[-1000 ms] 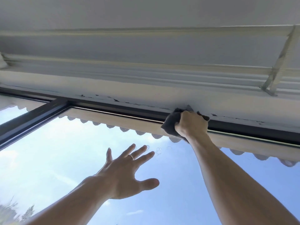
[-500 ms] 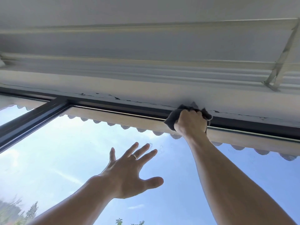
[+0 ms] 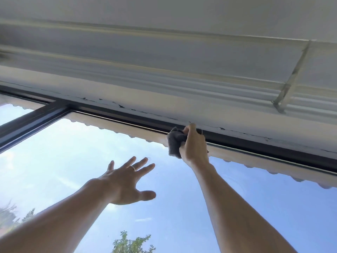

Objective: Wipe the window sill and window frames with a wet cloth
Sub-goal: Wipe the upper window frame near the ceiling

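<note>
Cloth (image 3: 175, 144) — bunched against dark frame (image 3: 127, 116) edge

Your right hand (image 3: 194, 145) holds the cloth (image 3: 176, 143) on the top window frame (image 3: 127, 116) | your left hand (image 3: 125, 181) lower left, before the glass (image 3: 73, 152)

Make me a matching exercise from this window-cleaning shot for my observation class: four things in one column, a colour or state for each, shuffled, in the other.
Things:
1. left hand
2. right hand
3. cloth
4. top window frame

States:
A. dark grey, bunched up
B. fingers spread, ring on one
C. black bar beneath cracked white paint
D. gripping fabric at the frame

Pairs: 1-B, 2-D, 3-A, 4-C
</note>
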`<state>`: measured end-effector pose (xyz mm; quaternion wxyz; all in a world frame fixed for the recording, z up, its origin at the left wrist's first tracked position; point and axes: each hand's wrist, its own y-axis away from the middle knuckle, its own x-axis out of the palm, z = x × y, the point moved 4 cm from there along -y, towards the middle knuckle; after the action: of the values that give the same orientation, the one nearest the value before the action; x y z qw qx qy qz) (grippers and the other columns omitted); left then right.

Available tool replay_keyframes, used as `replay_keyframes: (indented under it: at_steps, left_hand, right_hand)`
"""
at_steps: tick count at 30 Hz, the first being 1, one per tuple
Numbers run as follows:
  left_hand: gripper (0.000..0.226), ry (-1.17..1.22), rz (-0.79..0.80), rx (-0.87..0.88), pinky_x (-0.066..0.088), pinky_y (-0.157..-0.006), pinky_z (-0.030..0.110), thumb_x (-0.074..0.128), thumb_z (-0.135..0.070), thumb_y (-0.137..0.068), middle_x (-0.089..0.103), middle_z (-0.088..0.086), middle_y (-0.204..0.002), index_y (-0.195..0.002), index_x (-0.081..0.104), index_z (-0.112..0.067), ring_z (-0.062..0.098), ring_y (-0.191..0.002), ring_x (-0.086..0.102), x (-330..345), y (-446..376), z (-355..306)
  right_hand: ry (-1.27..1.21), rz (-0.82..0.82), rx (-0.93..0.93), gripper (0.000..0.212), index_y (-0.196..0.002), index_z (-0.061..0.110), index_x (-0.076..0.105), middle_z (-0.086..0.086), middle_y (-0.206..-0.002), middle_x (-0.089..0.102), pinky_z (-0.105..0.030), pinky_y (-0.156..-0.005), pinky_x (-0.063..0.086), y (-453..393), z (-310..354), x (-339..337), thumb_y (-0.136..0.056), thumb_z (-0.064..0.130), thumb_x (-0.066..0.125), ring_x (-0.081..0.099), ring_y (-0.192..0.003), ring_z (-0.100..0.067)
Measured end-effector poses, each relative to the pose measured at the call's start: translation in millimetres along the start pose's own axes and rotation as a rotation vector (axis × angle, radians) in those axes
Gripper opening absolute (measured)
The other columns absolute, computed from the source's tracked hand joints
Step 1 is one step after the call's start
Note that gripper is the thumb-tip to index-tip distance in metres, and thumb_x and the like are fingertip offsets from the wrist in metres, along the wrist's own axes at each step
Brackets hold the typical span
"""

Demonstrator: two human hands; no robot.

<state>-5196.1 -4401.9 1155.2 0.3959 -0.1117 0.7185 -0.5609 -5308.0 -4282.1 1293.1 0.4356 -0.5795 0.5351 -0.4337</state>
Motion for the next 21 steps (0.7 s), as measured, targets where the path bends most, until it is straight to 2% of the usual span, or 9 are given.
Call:
replay_keyframes:
  at_steps: [3,5,7,10,12,15,17,18,21]
  left_hand:
    - [0.079,0.138,-0.078,-0.04,-0.002,-0.122,0.046,0.031,-0.072,-0.091,-0.012,-0.017,-0.161,-0.153,-0.007,-0.043,0.005,-0.148,-0.015,-9.0,11.8,-28.4]
    - [0.07,0.265,-0.209,-0.034,0.015,-0.12,0.038,0.038,-0.065,-0.094,0.013,-0.013,-0.162,-0.154,0.011,-0.039,0.007,-0.149,0.007,-13.9,30.9,-55.1]
    - [0.055,0.362,-0.304,0.0,0.031,-0.111,0.034,0.045,-0.057,-0.094,0.038,-0.014,-0.148,-0.145,0.035,-0.037,0.005,-0.137,0.031,-12.8,55.7,-83.7]
    - [0.028,0.546,-0.22,0.058,0.04,-0.101,0.029,0.053,-0.049,-0.094,0.056,-0.018,-0.124,-0.121,0.055,-0.041,0.0,-0.12,0.049,9.7,99.9,-130.8]
    - [0.011,0.729,-0.157,0.06,0.048,-0.085,0.025,0.055,-0.046,-0.094,0.066,-0.017,-0.108,-0.1,0.064,-0.047,-0.002,-0.102,0.061,20.1,129.4,-157.6]
    - [0.034,0.905,-0.147,0.044,0.047,-0.063,0.019,0.057,-0.023,-0.096,0.074,-0.011,-0.081,-0.073,0.072,-0.043,0.004,-0.078,0.068,25.3,171.8,-183.9]
    - [0.037,0.957,-0.158,-0.005,0.049,-0.057,0.018,0.055,-0.008,-0.095,0.073,-0.005,-0.073,-0.068,0.072,-0.027,0.01,-0.074,0.07,26.7,196.8,-191.0]
    - [0.034,0.961,-0.138,-0.035,0.053,-0.057,0.023,0.055,-0.007,-0.096,0.074,-0.001,-0.073,-0.07,0.071,-0.022,0.013,-0.073,0.071,31.2,215.8,-195.0]
    - [0.024,0.922,-0.037,-0.073,0.057,-0.066,0.035,0.057,-0.015,-0.098,0.074,0.004,-0.077,-0.08,0.072,-0.013,0.019,-0.075,0.072,49.4,263.4,-199.4]
  right_hand:
    - [-0.101,-0.013,0.096,0.024,-0.085,0.019,0.047,0.003,-0.086,0.055,-0.028,-0.053,0.038,41.9,-22.0,-31.5,-0.079,-0.003,0.045,0.053,-0.075,-0.024]
    - [-0.226,-0.048,0.248,0.023,-0.07,0.021,0.054,0.0,-0.086,0.061,-0.035,-0.057,0.052,72.2,-38.8,-52.0,-0.077,0.0,0.047,0.059,-0.077,-0.025]
    - [-0.388,-0.044,0.354,0.021,-0.062,0.015,0.061,-0.002,-0.073,0.063,-0.046,-0.058,0.059,109.3,-44.7,-71.1,-0.074,0.002,0.051,0.062,-0.071,-0.028]
    - [-0.507,0.011,0.444,0.022,-0.061,0.012,0.069,-0.003,-0.061,0.063,-0.047,-0.051,0.059,181.3,-48.8,-100.7,-0.077,0.003,0.057,0.065,-0.061,-0.023]
    - [-0.56,0.067,0.46,0.025,-0.063,0.014,0.073,-0.002,-0.072,0.068,-0.04,-0.049,0.059,220.5,-45.6,-115.1,-0.082,0.003,0.06,0.069,-0.064,-0.021]
    - [-0.543,0.128,0.395,0.027,-0.068,0.014,0.076,0.004,-0.087,0.07,-0.037,-0.059,0.06,270.7,-34.6,-127.7,-0.083,0.004,0.056,0.071,-0.078,-0.019]
    - [-0.52,0.17,0.369,0.031,-0.063,0.013,0.073,0.003,-0.083,0.069,-0.038,-0.07,0.059,301.2,-24.9,-137.2,-0.079,0.002,0.05,0.069,-0.084,-0.016]
    - [-0.531,0.198,0.386,0.034,-0.057,0.016,0.071,0.003,-0.082,0.067,-0.035,-0.073,0.057,324.2,-18.8,-145.5,-0.078,0.001,0.048,0.067,-0.086,-0.014]
    - [-0.613,0.296,0.419,0.049,-0.039,0.024,0.054,0.004,-0.072,0.056,-0.032,-0.063,0.051,382.0,1.7,-165.5,-0.083,0.003,0.049,0.057,-0.065,-0.008]
